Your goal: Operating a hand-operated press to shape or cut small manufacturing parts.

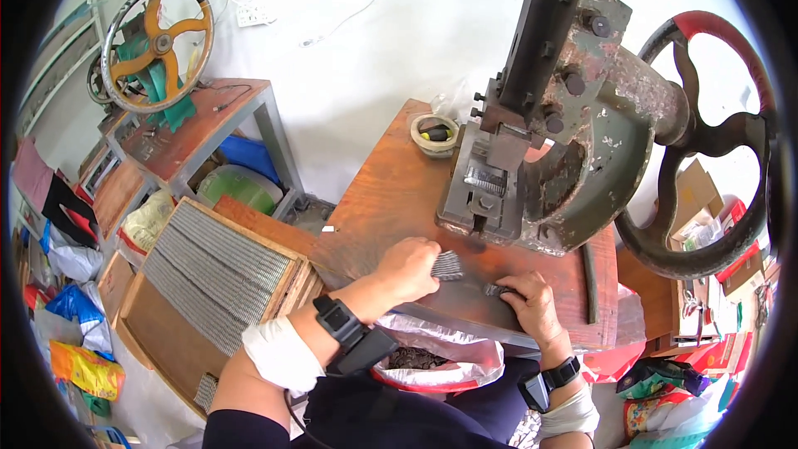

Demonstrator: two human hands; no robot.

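My left hand [409, 268] is closed at the near left of the wooden bench top [378, 187], its fingers around the end of a small block of grey ridged metal pieces [448, 265]. To its right, my right hand [532, 306] pinches a small dark metal piece [495, 289] low over the bench; its exact shape is too small to tell. Just beyond both hands stands a heavy hand press [573, 116], with a grey metal die block [482, 187] at its base. Another ridged metal piece [486, 180] rests in that die.
A wooden tray [137, 316] holding rows of grey ridged pieces stands at left. Below the bench edge, a lined bag [478, 349] contains dark scraps. A metal bar [589, 283] lies at right. A round bowl [433, 150] sits behind; the press's large handwheel [665, 224] is far right.
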